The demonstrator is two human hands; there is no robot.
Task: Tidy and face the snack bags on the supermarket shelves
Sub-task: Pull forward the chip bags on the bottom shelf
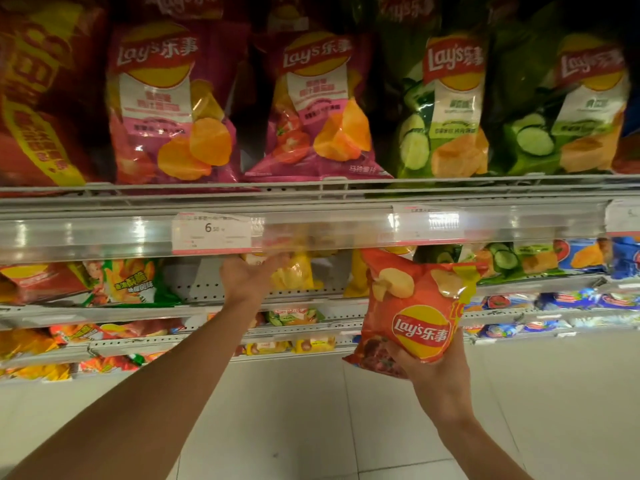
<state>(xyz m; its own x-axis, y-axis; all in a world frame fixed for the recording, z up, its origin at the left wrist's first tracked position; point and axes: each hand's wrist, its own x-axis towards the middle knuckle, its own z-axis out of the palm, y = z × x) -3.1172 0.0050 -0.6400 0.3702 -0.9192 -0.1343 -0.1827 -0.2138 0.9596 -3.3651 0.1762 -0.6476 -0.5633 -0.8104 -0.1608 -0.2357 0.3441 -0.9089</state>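
Right hand (438, 374) fingers grip red bag (408, 306) (upside down); left hand (247, 277) fingers blurred, cannot tell, at yellow bag (294, 273)

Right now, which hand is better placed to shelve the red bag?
Right. The right hand already grips the red Lay's bag just below the shelf opening; the left hand is reaching in at the yellow bag.

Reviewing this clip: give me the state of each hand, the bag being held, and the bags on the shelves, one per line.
left hand: reaching under the shelf edge, on a yellow bag; grip blurred.
yellow bag: on the second shelf, blurred.
right hand: gripping the orange Lay's bag from below.
orange Lay's bag: off the shelf, upside down, front to camera.
pink Lay's bags: upright, facing out.
green cucumber Lay's bags: upright, facing out.
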